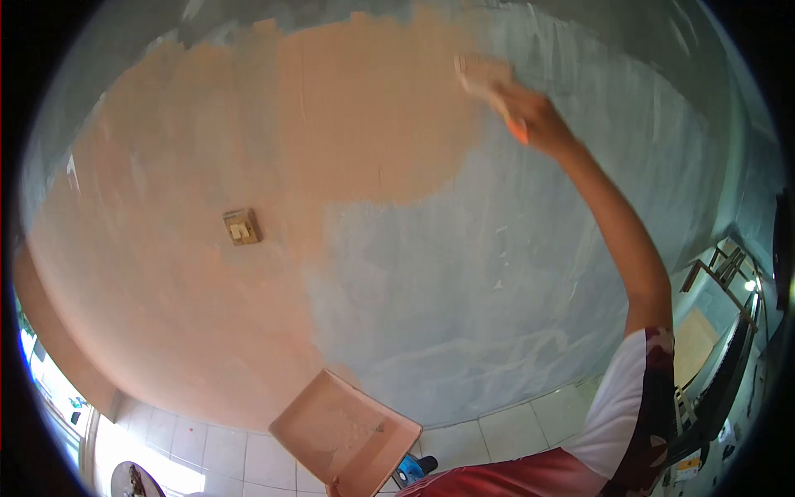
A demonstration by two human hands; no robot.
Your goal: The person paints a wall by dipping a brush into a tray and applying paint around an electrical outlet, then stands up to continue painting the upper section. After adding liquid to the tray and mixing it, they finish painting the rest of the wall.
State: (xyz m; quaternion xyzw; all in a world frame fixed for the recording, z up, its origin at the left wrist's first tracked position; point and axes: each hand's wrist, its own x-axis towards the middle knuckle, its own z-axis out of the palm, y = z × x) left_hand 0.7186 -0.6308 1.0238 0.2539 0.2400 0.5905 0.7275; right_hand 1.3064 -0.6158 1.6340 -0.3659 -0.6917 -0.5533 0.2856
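Note:
My right hand (537, 120) is raised high on the wall and closed round the handle of a wide paintbrush (484, 74). The bristles are at the wall, by the right edge of the peach paint (373, 108). At the bottom of the view, a thumb of my left hand (333, 489) lies over the rim of a peach-coloured paint tray (393, 431); the other fingers are hidden below it. The tray is tilted, with wet paint spread over its floor. Right of the painted part, the wall (431, 298) is bluish grey with pale streaks.
A paint-smeared wall switch (242, 226) sits in the painted area. White floor tiles (224, 447) run along the wall's foot. A blue and black object (411, 470) shows beside the tray. Bright daylight enters at lower left; furniture (720, 282) stands at the right.

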